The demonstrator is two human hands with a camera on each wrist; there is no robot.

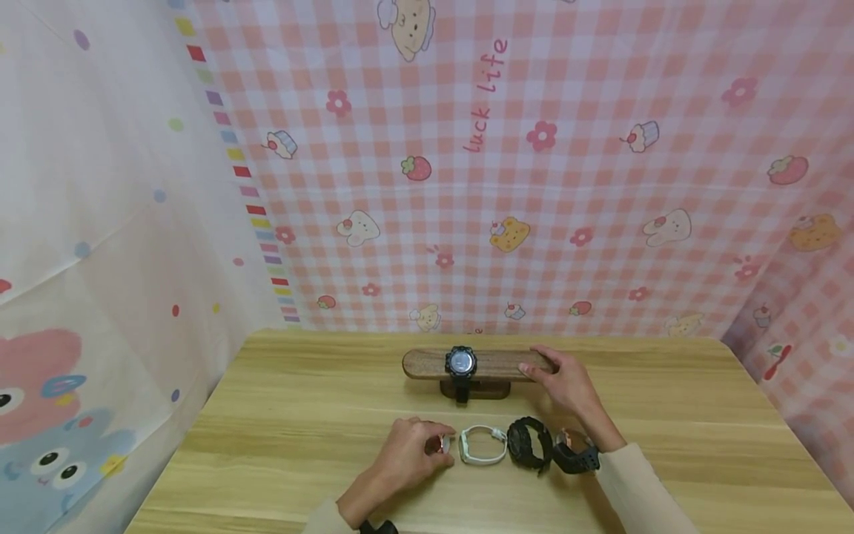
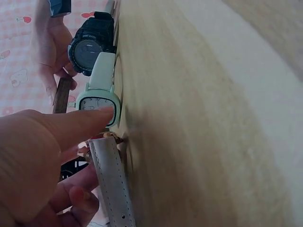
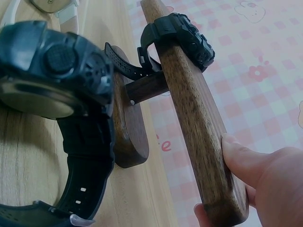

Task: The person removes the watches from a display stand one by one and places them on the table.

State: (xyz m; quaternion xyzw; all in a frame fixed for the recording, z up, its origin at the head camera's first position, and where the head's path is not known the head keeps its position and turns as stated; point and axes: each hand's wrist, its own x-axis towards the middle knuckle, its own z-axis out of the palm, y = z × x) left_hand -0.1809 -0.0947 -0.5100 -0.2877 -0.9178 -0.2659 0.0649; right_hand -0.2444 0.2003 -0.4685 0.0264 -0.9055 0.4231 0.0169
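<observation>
My left hand [image 1: 408, 454] pinches a small watch with a pale stitched strap [image 2: 111, 177] between thumb and fingers, low over the table. The index finger partly hides its case. My right hand [image 1: 567, 380] grips the right end of a wooden watch stand [image 1: 500, 363], thumb on the near side of the bar. A black digital watch [image 1: 462, 362] is strapped around that bar, left of its middle, its strap tail hanging down. Just right of my left hand stands a mint-green watch [image 1: 483, 446] with a square face.
A bulky black watch [image 1: 529, 443] stands right of the mint-green one. Beside it, near my right forearm, is another dark-strapped watch [image 1: 577, 456]. All rest on a wood-grain table [image 1: 300, 430], with a pink checked cloth [image 1: 467, 282] behind and a white cloth [image 1: 133, 222] on the left.
</observation>
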